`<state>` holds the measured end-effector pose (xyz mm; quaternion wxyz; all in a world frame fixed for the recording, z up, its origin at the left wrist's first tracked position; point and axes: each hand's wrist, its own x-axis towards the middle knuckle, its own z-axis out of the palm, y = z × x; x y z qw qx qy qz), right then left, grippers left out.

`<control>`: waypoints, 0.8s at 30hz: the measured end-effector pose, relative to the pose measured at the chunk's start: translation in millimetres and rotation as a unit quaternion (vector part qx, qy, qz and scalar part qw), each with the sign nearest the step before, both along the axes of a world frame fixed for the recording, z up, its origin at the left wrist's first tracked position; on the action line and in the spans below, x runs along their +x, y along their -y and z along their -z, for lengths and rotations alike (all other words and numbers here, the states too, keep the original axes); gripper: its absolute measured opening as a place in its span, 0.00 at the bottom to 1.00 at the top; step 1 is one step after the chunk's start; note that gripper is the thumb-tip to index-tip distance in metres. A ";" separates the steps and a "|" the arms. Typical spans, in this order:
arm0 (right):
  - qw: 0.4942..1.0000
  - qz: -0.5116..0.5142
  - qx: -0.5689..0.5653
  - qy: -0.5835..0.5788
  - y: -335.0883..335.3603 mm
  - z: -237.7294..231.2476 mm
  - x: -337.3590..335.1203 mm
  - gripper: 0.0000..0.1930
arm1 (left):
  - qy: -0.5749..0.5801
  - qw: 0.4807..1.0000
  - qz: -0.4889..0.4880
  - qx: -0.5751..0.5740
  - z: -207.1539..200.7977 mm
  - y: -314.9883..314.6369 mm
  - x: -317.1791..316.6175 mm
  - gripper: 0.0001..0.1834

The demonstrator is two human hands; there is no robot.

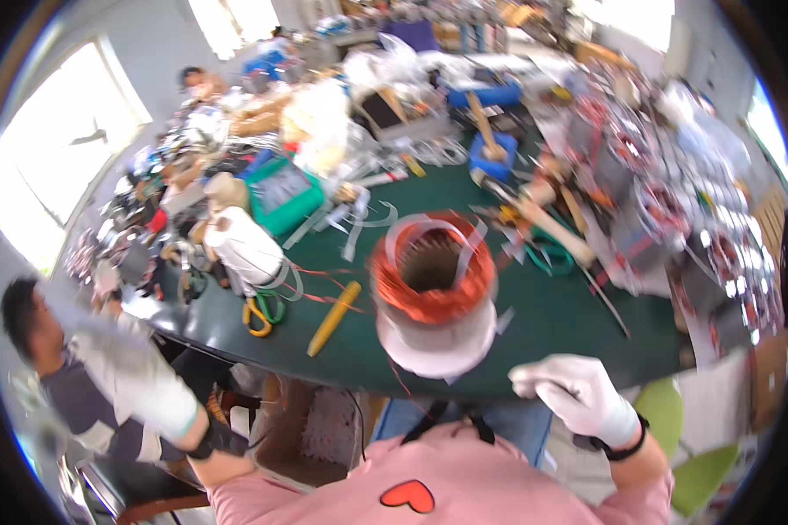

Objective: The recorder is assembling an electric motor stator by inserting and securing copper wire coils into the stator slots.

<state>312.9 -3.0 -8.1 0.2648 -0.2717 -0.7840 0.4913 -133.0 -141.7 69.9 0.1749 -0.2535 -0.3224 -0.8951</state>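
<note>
A motor stator (433,302) with thick orange-red wire windings stands on the green table in front of me, its round opening facing up and pale strips at its top. My left hand (136,376), in a white glove, is off to the left beyond the table edge, smeared by motion; its fingers cannot be made out. My right hand (582,394), also white-gloved, hovers by the table's front edge, right of the stator and apart from it. Its fingers are curled together; whatever they may hold is hidden. A yellow stick-like tool (334,319) lies left of the stator.
Scissors with yellow and green handles (261,313) lie beside a white spool (243,249). A green tray (282,194) sits behind. On the right are a mallet (552,226), green-handled scissors (549,255) and several grey stators (652,214). A person (39,350) sits at left.
</note>
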 end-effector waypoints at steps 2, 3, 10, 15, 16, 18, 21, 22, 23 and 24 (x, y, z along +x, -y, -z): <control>0.989 -0.041 0.127 -0.070 14.9 -8.8 -16.4 0.22 | -0.155 0.928 0.330 -0.080 12.9 34.8 36.4 0.18; 0.977 -0.061 0.173 -0.113 19.0 -11.5 -33.1 0.29 | -0.122 0.916 0.357 -0.136 23.0 32.1 70.8 0.16; 0.966 0.095 0.119 -0.210 75.6 40.4 -69.7 0.29 | -0.313 0.816 0.340 -0.349 105.2 -28.8 202.8 0.12; 0.977 0.176 0.105 -0.054 10.1 48.1 -12.8 0.24 | -0.442 0.778 0.211 -0.394 69.0 -66.3 202.7 0.16; 0.970 0.216 0.108 -0.032 -17.8 73.5 4.8 0.26 | -0.410 0.795 0.217 -0.392 59.5 -77.4 194.1 0.15; 0.979 0.203 -0.025 0.025 -62.6 98.4 40.6 0.30 | -0.453 0.748 0.173 -0.453 39.0 -110.0 167.8 0.14; 0.934 0.221 0.041 0.279 -79.0 81.4 47.3 0.31 | -0.532 0.662 0.092 -0.520 23.7 -160.8 125.0 0.15; 0.902 0.232 0.242 0.271 -77.5 77.0 41.4 0.29 | -0.535 0.641 0.074 -0.545 22.9 -173.5 119.7 0.18; 0.834 0.232 0.431 0.253 -75.6 70.0 33.1 0.27 | -0.549 0.616 0.099 -0.556 18.2 -185.4 118.3 0.19; 0.906 0.214 0.336 0.141 -71.7 52.7 13.6 0.21 | -0.562 0.588 0.124 -0.569 15.8 -195.9 117.5 0.21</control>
